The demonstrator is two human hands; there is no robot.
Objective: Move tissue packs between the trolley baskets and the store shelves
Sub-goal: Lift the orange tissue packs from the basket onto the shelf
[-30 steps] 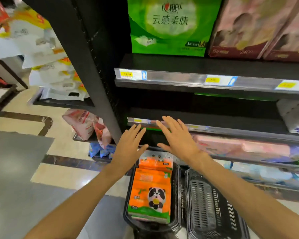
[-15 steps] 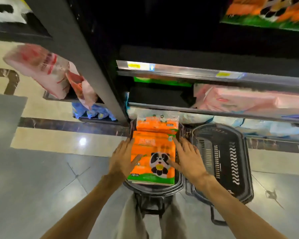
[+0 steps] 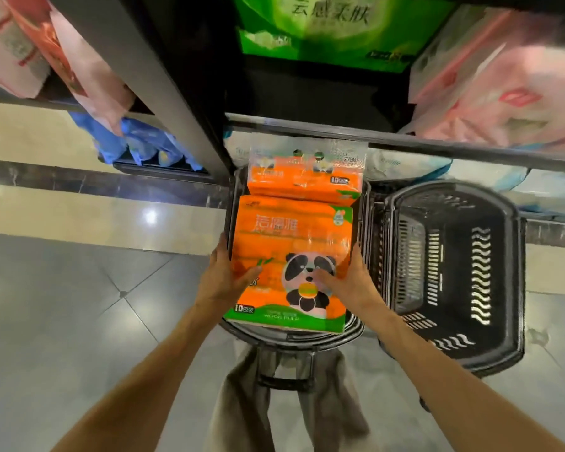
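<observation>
The orange panda-print tissue pack [image 3: 291,265] lies on top in the left trolley basket [image 3: 294,334], with the left hand [image 3: 224,282] gripping its left edge and the right hand [image 3: 349,282] gripping its right edge, thumbs curled over the printed face. Judged risk: the slick film could slide in this two-sided grip during a lift, or the pack could strike the shelf rail [image 3: 405,138] just beyond the basket. Legible print reads "10" and "WOOD PULP" along the pack's green lower band; a second orange pack [image 3: 304,177] behind it is also marked "10".

Both hands [image 3: 224,282] [image 3: 349,282] — orange tissue pack [image 3: 291,243]
</observation>
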